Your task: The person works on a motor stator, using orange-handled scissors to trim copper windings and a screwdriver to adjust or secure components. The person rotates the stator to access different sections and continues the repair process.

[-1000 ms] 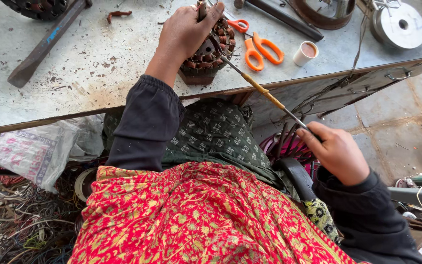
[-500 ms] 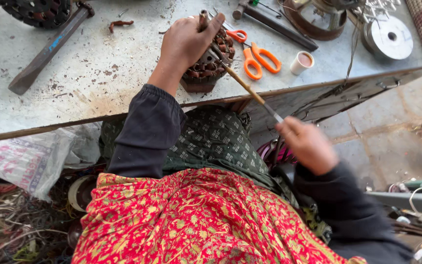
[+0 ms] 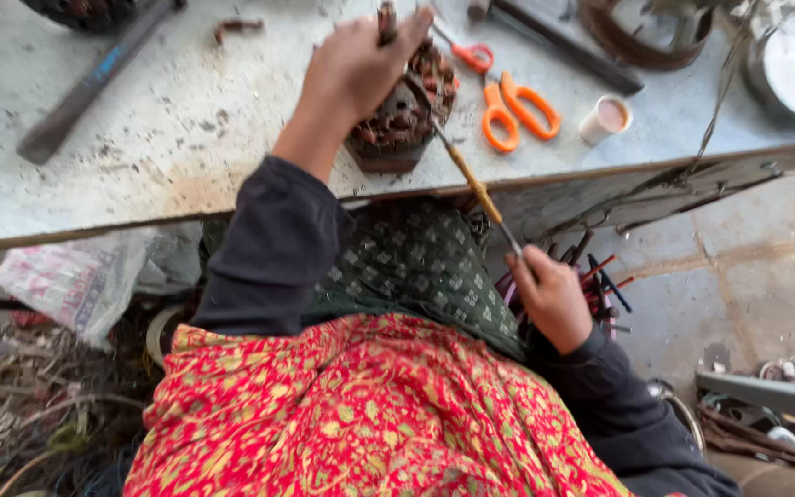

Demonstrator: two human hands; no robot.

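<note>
Head view: a motor stator (image 3: 402, 115) at the bench (image 3: 186, 138) edge is steadied by the left hand (image 3: 356, 69), fingers curled over it. At five o'clock, the right hand (image 3: 549, 294) pinches a thin rod (image 3: 476, 189); the winding appears to be under extraction, calling for steady prying.

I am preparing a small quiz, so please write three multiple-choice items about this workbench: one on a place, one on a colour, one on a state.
1. Where do the scissors lie?
A. On the table, right of the round wound part
B. On the floor
C. In the person's lap

2. What colour are the scissor handles?
A. Blue
B. Orange
C. Black

3. What is the left hand doing?
A. Hanging free
B. Resting on the round wound part
C. Holding the small white cup

Answers: 1 A, they lie on the table beside the part; 2 B, both loops are orange; 3 B, the hand lies on its top.
</note>
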